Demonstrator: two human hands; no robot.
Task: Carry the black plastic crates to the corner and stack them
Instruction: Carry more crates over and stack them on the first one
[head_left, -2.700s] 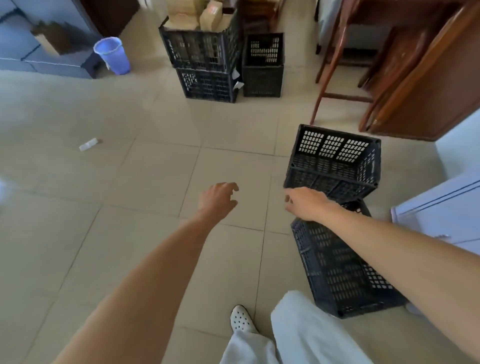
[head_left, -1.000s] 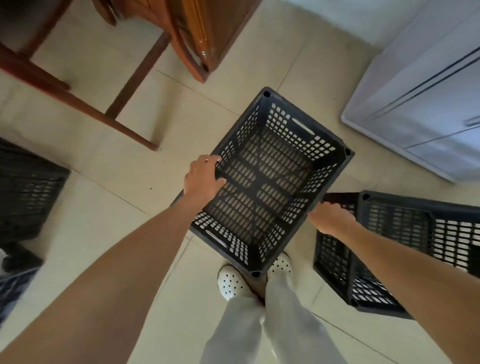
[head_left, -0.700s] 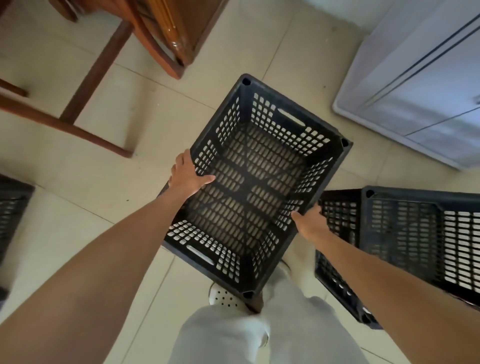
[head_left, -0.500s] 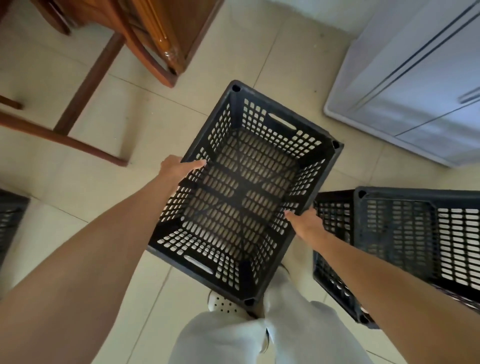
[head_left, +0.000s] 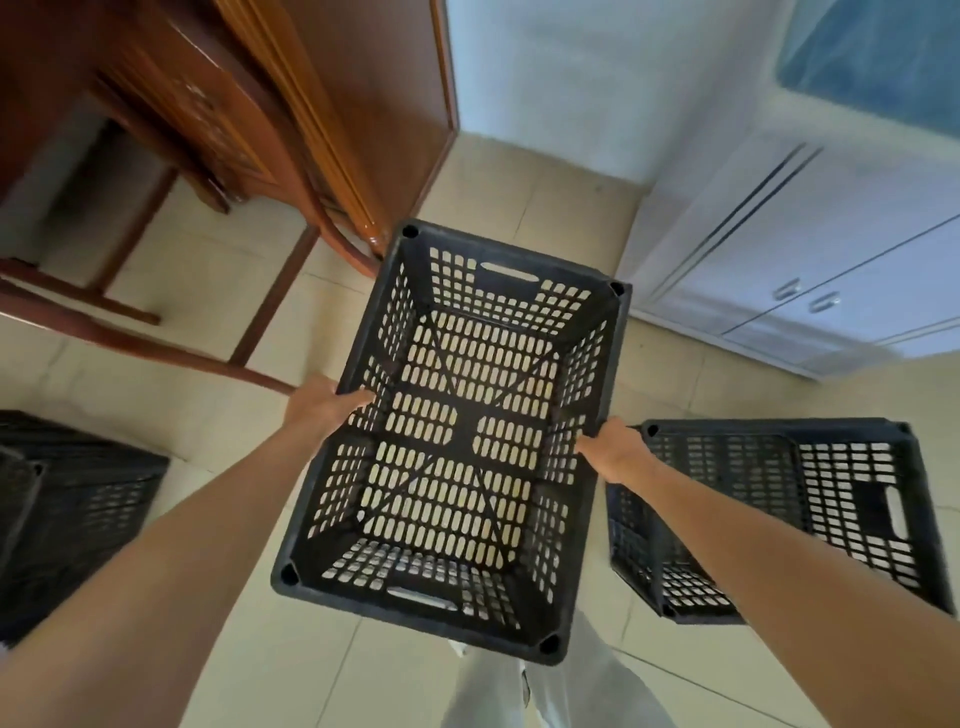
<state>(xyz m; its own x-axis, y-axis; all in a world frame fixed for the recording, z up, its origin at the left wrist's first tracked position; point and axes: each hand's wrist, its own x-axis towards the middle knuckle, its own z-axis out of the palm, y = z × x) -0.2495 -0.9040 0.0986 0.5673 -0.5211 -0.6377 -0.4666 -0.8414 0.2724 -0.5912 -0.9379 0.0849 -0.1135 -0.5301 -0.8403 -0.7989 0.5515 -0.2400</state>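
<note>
I hold an empty black plastic crate in front of me above the tiled floor, its open top facing me. My left hand grips its left long rim and my right hand grips its right long rim. A second black crate lies on its side on the floor just to the right, close behind my right wrist. Part of another black crate shows at the left edge.
A wooden cabinet and a wooden chair frame stand ahead on the left. White cupboards line the right wall. Between them the tiled floor runs to the white wall corner. My trouser legs show below the crate.
Both hands closed on the crate's long rims and lifted it. The view has tilted up, bringing the wall corner between the cabinet and the cupboards into sight.
</note>
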